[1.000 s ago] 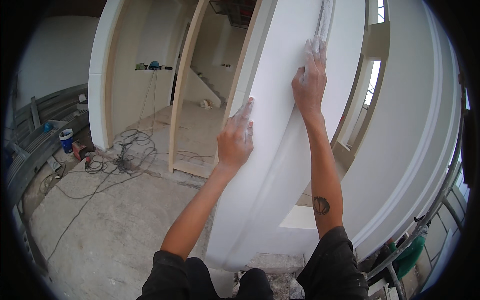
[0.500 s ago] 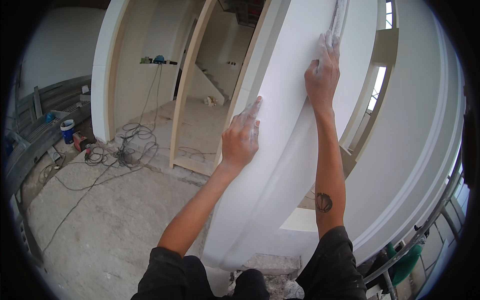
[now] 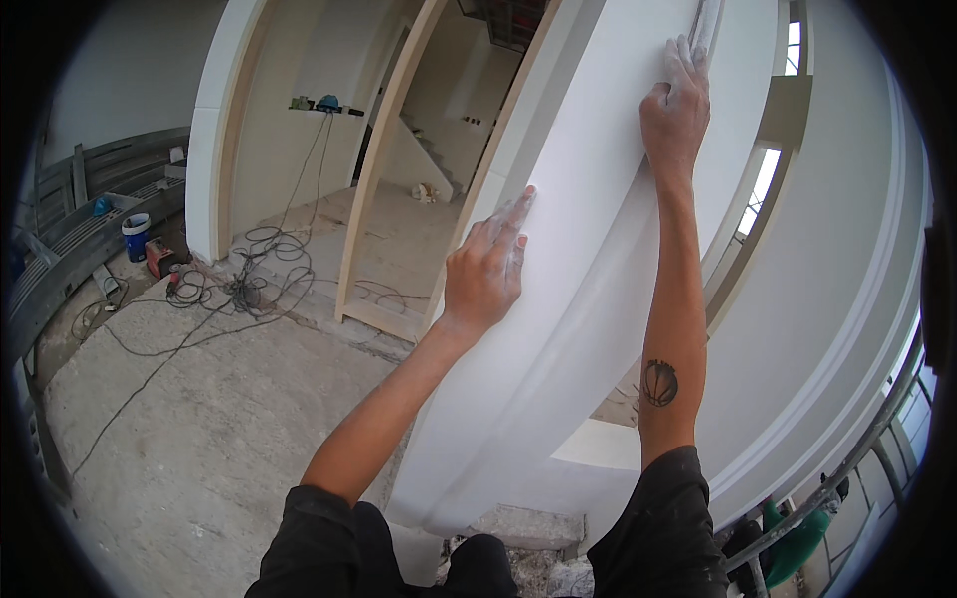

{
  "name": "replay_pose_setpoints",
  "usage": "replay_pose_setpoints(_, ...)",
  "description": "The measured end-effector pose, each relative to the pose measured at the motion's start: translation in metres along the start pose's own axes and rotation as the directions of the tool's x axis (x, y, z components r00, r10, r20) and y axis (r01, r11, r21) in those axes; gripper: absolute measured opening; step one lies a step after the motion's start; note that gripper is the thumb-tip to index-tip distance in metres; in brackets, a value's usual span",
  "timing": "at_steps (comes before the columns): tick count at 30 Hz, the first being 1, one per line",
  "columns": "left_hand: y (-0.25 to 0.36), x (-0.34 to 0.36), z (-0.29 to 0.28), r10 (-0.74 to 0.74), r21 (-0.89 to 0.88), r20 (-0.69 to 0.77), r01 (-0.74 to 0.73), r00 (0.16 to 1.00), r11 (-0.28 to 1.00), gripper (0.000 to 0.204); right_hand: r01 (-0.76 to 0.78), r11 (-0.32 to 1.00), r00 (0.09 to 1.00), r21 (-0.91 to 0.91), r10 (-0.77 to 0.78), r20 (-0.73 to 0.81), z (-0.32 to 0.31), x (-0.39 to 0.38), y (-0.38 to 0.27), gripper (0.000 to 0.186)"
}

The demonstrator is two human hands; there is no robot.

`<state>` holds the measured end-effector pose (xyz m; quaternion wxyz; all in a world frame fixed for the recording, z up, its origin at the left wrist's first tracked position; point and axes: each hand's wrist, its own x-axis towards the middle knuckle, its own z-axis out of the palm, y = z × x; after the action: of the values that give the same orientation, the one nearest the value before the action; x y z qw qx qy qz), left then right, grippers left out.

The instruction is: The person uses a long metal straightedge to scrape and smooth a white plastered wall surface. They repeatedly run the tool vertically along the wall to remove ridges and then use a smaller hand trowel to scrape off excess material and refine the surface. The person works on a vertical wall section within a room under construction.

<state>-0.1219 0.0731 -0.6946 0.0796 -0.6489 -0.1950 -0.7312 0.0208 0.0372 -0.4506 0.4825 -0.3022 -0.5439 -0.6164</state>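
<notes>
One long grey bar (image 3: 707,24) ran high up the white column (image 3: 590,214), right hand (image 3: 678,112) at its lower end, grip impossible to tell! Left hand (image 3: 485,267), fingers outstretched, lay along the column's left edge; dark cables (image 3: 242,291) sprawled farther left.
</notes>
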Motion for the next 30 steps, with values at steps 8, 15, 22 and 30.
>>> replay_pose_setpoints(8,0.004,-0.002,0.005,0.0,-0.03,-0.005,-0.001,1.0,1.0,0.058,-0.004,0.995,0.998,0.095,-0.003,0.069,-0.02,-0.014,-0.002,0.054)
replay_pose_setpoints(15,-0.001,0.0,0.0,0.002,0.017,0.001,-0.002,1.0,1.0,0.057,-0.204,0.966,0.902,0.158,0.122,0.414,-0.099,-0.216,-0.12,0.07)
replay_pose_setpoints(22,0.005,0.011,-0.004,0.17,0.158,-0.019,-0.165,0.985,0.974,0.054,-0.185,0.97,0.833,0.156,0.07,0.549,-0.147,-0.388,-0.175,0.059)
replay_pose_setpoints(30,0.079,0.11,0.0,0.421,0.531,0.334,-0.538,0.843,0.655,0.06,-0.029,0.996,0.827,0.079,-0.02,0.562,-0.161,-0.438,-0.195,0.055)
